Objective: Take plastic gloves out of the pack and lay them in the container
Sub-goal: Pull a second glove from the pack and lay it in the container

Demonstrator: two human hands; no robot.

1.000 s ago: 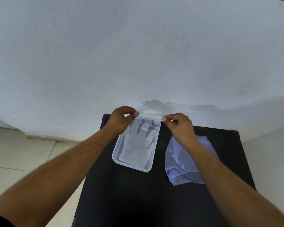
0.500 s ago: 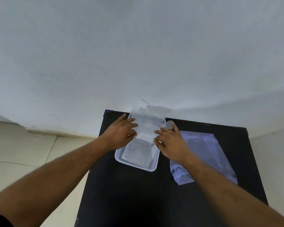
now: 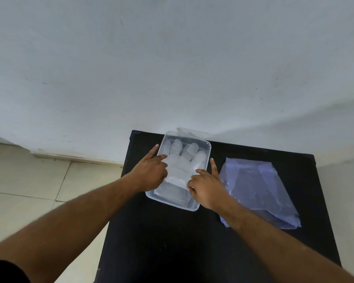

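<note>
A clear plastic glove (image 3: pixel 182 160) lies flat inside the shallow clear container (image 3: pixel 207 149) at the back of the black table (image 3: pixel 172 242), its fingers pointing to the far rim. My left hand (image 3: pixel 151 172) rests on the container's left edge, fingers apart, fingertips touching the glove. On the container's right side my right hand (image 3: pixel 204 186) presses the glove's cuff area with spread fingers. The bluish plastic pack (image 3: pixel 258 188) lies flat on the table to the right of my right hand.
A pale wall (image 3: pixel 172 68) rises directly behind the table. Tiled floor (image 3: pixel 29 190) lies to the left, below the table's left edge. A bit of clear plastic (image 3: pixel 188 132) pokes out behind the container's far rim.
Both hands held the glove stretched in the air over the container a second ago. They lowered it into the container and now lie flat on it.
</note>
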